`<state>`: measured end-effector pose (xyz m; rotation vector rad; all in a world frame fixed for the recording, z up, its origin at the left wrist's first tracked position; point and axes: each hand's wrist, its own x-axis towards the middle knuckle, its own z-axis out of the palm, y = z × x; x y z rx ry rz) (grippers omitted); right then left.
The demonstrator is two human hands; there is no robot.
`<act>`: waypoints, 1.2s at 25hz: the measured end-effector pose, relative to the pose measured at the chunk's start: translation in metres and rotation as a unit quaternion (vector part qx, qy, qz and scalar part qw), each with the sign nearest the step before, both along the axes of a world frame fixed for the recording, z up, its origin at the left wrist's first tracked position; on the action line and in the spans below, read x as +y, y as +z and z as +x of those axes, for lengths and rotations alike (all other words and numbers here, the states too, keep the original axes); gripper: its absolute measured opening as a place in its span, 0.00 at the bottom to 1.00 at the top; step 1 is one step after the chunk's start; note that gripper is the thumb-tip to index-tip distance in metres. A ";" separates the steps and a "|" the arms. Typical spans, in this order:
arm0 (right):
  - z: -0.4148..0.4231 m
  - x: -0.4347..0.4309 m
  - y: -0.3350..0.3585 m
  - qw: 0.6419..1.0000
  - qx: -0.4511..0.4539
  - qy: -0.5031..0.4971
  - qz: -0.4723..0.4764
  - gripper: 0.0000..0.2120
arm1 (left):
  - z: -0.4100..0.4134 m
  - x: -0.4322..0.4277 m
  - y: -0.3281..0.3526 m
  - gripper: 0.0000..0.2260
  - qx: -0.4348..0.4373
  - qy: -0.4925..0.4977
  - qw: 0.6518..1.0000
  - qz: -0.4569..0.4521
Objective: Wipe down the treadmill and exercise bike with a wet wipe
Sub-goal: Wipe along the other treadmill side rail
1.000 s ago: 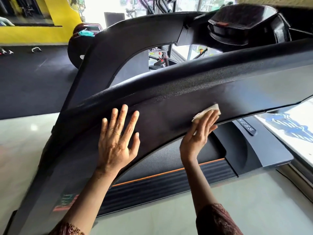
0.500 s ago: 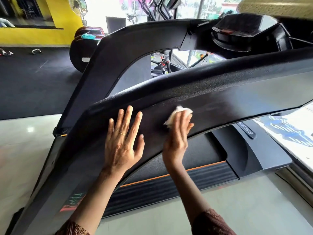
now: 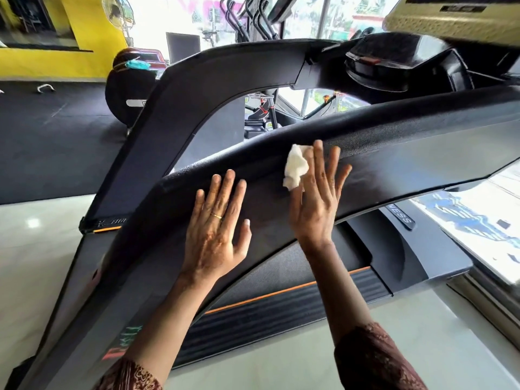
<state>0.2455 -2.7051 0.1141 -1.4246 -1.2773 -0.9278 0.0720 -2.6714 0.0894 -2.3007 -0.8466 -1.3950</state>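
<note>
A black treadmill fills the view; its near side arm point(image 3: 408, 153) curves from lower left up to the right. My left hand point(image 3: 216, 229) lies flat on that arm with fingers straight and spread. Just to its right, my right hand point(image 3: 318, 198) presses a crumpled white wet wipe point(image 3: 295, 167) against the arm with straight fingers; the wipe sticks out past the index finger. The far side arm point(image 3: 213, 77) and the console point(image 3: 394, 63) rise behind. The belt deck point(image 3: 295, 274) with its orange stripe shows under the arm.
Pale glossy floor point(image 3: 33, 249) surrounds the treadmill, with dark matting point(image 3: 56, 136) further left. A yellow wall point(image 3: 84, 38) and a standing fan point(image 3: 118, 12) are at the back left. Other gym machines point(image 3: 253, 18) stand by the bright windows. A printed panel point(image 3: 478, 220) lies at right.
My right hand has slid the wipe leftward along the arm, from its lower edge up to just under the top edge, ending close beside my left hand. My left hand stayed flat.
</note>
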 end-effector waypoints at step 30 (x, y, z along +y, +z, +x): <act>0.310 -0.066 0.053 0.997 0.033 0.065 0.014 0.21 | 0.293 -0.055 0.052 0.29 -0.030 0.037 0.997 0.056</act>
